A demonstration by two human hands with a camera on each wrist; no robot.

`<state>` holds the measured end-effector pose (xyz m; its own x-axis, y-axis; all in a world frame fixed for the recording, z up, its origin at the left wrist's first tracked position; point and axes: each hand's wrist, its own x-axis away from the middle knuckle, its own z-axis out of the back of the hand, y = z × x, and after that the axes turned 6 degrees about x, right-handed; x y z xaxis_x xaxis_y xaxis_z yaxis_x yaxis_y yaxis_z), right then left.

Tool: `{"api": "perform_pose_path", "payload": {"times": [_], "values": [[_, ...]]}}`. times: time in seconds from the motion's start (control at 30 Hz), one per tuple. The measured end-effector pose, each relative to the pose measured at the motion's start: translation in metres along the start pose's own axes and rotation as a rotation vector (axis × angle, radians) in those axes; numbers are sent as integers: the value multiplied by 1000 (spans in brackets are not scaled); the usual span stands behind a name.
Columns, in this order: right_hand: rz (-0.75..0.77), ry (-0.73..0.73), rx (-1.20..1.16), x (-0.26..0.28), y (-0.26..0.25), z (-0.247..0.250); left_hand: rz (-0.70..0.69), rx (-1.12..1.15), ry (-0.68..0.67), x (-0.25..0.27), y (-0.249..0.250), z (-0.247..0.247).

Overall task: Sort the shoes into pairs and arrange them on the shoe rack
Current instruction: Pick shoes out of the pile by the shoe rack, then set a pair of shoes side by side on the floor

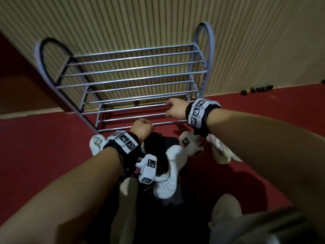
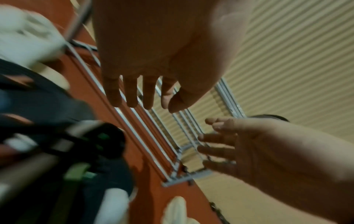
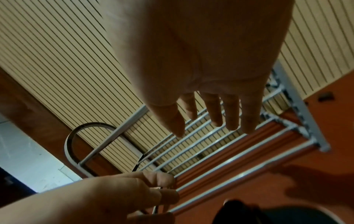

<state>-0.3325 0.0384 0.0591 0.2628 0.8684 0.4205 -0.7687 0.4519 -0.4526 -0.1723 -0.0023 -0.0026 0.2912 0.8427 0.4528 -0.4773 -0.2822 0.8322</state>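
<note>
Two slack, empty grips, left hand and right hand, over shoe rack, shoes beneath wrists.

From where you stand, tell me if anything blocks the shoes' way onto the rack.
Nothing visible blocks it. The rack has bare rails on every tier. The shoes lie on the red floor just in front of it. Only the left hand and right hand are over the lowest rails, holding nothing.

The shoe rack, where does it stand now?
In the head view the shoe rack stands on the red floor against the ribbed wall, just beyond both hands, with the shoes on the floor before it.
</note>
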Motion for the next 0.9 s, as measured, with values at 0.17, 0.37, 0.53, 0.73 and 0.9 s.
{"api": "perform_pose_path", "payload": {"times": [0.17, 0.37, 0.53, 0.73, 0.9], "values": [[-39, -108, -98, -8, -16, -69, 112, -23, 50, -6, -56, 48], [-88, -178, -52, -17, -8, -107, 236, 26, 72, -11, -100, 82], [-150, -352, -11, -28, 7, -112, 268, -20, 35, -15, -133, 98], [-305, -507, -166, -39, 35, -133, 310, -60, -36, -23, -149, 87], [-294, -548, -238, -47, 40, -150, 317, -66, -94, -30, -149, 67]]}}
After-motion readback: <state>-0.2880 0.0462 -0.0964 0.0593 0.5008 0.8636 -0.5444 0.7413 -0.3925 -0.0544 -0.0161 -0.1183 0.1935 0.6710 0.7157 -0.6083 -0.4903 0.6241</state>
